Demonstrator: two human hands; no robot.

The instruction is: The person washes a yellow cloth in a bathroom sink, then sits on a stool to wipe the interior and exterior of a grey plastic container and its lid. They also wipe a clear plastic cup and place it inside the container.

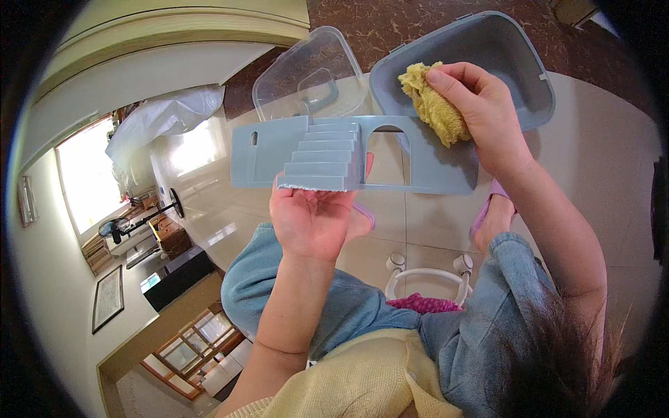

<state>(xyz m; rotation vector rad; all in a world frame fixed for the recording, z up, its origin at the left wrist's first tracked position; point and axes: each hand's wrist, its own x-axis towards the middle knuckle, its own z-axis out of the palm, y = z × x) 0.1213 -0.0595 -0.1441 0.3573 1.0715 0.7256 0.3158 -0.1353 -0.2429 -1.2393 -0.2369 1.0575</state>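
Observation:
A grey-blue plastic panel (277, 151) with small moulded steps and an arched opening lies across my left hand (313, 219), which holds it from below at the steps; some fingers are hidden behind it. Pinched in my right hand (475, 104) is a crumpled yellow cloth (436, 104), over the panel's right end. Beyond the cloth stands a grey-blue plastic bin (528, 89), open at the top. To its left lies a clear plastic lid (334, 57) with a grey-blue handle part.
Pale floor tiles (580, 157) meet a dark marbled floor strip (376, 31) beyond the bin. A white wheeled stool (428, 273) with a pink seat is under me. Farther left are a plastic sheet (167, 112) and a standing fan (115, 228).

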